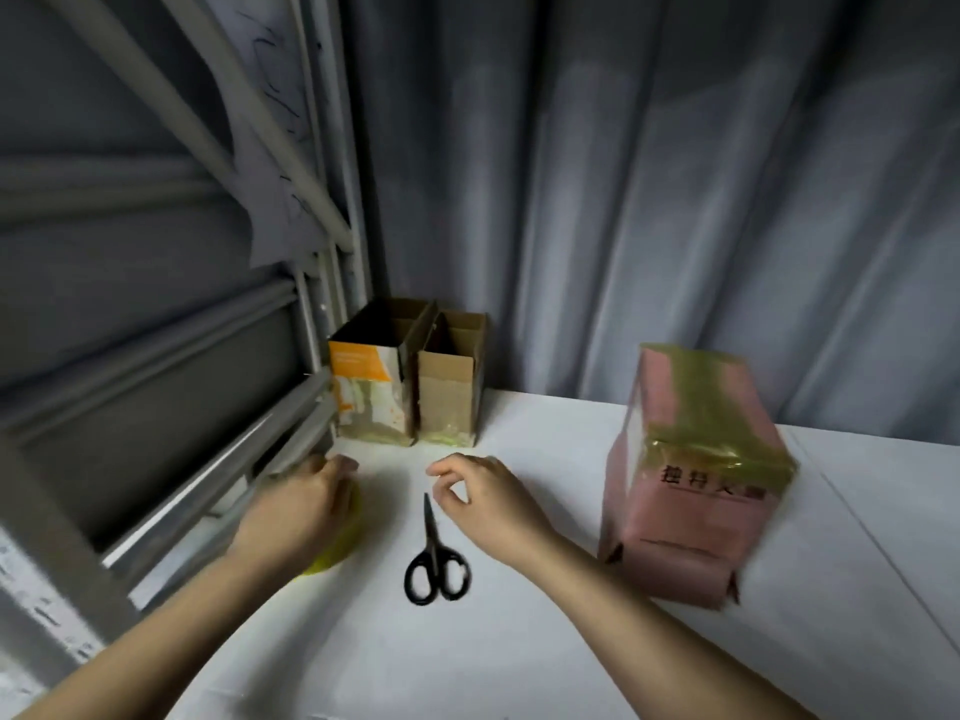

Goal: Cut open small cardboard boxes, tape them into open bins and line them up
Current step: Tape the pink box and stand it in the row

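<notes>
1. My left hand (301, 504): lies palm-down over a yellow tape roll (335, 556). My fingers drape over it, but whether they grip it I cannot tell. Only the roll's near and right edges show under the palm.
2. My right hand (480, 504): hovers above the table, thumb and forefinger curled almost together, holding nothing that I can see. It is just beyond the scissors' tip.
3. Scissors (435, 558): black, closed, flat on the white table (519, 667) between my hands, handles toward me.
4. Orange-and-white bin (366, 394): open-topped, upright in the far left corner, taped at the base, its inside in shadow.
5. Plain brown bin (449, 397): open-topped, touching the first bin's right side; a divider shows inside.
6. Pink box (691, 475): closed, standing well to the right, banded with yellowish tape. Its dark printed characters are blurred and unreadable.
7. Grey metal frame (322, 356): left side, cut off by the edge.
8. Grey curtain (675, 200): behind the table.
</notes>
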